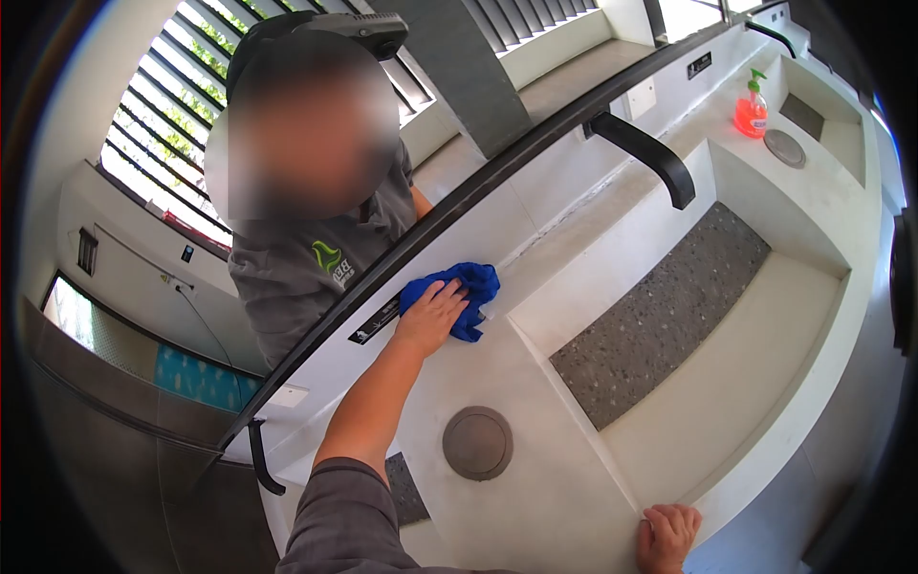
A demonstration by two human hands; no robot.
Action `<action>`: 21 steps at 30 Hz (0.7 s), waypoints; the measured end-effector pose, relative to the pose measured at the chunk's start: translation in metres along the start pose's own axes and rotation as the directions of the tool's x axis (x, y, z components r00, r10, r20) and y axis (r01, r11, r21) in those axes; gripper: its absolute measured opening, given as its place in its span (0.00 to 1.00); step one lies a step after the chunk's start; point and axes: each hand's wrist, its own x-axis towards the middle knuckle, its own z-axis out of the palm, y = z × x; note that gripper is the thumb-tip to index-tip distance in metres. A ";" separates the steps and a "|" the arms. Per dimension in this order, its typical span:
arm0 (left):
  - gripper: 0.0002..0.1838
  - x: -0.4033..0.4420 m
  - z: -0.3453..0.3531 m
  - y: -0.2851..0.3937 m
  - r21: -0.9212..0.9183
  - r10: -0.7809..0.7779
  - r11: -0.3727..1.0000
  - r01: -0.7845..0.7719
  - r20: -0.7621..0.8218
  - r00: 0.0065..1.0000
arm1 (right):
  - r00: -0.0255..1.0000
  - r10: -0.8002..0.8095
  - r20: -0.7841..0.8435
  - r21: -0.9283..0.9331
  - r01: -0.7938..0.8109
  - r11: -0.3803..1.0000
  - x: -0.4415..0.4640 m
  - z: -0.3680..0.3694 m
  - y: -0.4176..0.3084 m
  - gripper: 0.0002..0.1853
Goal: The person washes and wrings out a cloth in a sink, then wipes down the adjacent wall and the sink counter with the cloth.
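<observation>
My left hand (432,316) presses a crumpled blue cloth (475,287) against the white wall strip just under the mirror, at the back of the counter. Its fingers lie over the cloth, and part of the cloth hangs onto the countertop. A small black label (374,320) is partly covered beside that hand. At the lower right, my right hand (669,538) is curled over the front edge of the pale counter (564,507). Its fingers are bent together on the rim.
A trough basin (660,316) with a speckled grey bottom lies right of the cloth. Black faucets (650,158) jut from the wall. A round grey cover (478,443) is set in the counter. A pink soap bottle (752,113) stands farther off. The mirror (497,206) reflects a person.
</observation>
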 end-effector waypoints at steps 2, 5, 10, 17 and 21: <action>0.24 -0.015 0.005 0.000 -0.011 -0.008 1.000 0.008 0.047 0.999 | 1.000 -0.001 0.017 0.004 0.001 1.000 0.000 0.002 -0.001 0.09; 0.23 -0.045 0.014 0.000 -0.052 -0.036 0.998 0.035 -0.013 0.999 | 1.000 0.002 0.026 -0.018 -0.002 1.000 0.001 0.003 -0.003 0.09; 0.20 -0.083 0.007 -0.024 -0.191 -0.091 0.979 0.074 -0.085 0.992 | 0.999 0.011 0.038 -0.087 -0.008 0.996 0.002 0.005 -0.005 0.09; 0.23 -0.039 -0.081 -0.092 -0.610 -0.610 0.621 0.492 0.019 0.792 | 0.996 0.046 0.071 -0.128 -0.036 0.991 0.005 0.007 -0.010 0.08; 0.24 0.005 -0.061 -0.078 -0.515 -0.570 0.685 0.516 0.062 0.819 | 0.998 0.047 0.036 -0.127 -0.042 0.991 0.007 0.010 -0.014 0.08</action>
